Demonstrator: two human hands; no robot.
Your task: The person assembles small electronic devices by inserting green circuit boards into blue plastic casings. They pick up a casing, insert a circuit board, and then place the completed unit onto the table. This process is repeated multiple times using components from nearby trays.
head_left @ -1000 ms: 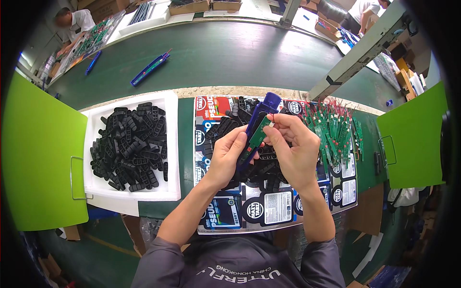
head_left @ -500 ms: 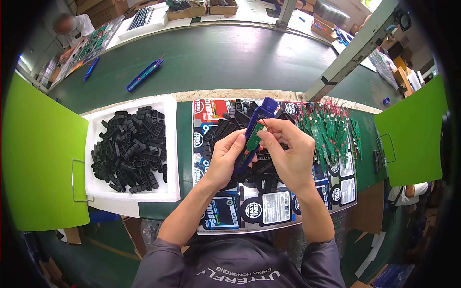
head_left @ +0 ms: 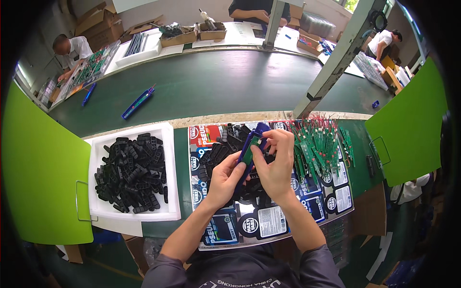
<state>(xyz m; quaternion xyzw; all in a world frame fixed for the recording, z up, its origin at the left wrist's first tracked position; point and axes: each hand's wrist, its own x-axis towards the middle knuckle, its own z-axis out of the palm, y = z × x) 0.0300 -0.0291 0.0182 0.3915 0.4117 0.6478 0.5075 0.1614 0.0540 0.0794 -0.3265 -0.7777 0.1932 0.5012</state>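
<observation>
Boards (head_left: 314, 149) right of blue casing (head_left: 248, 141) — white tray (head_left: 173, 173) left, post (head_left: 337, 62) beyond.

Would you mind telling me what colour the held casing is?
Dark blue; the casing shows best in the head view.

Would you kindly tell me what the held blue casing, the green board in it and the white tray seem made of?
Blue casing: probably plastic, smooth with slight sheen. Green board: likely coated circuit-board laminate, flat and carrying small components. White tray: perhaps matte foam, given thick walls.
</observation>
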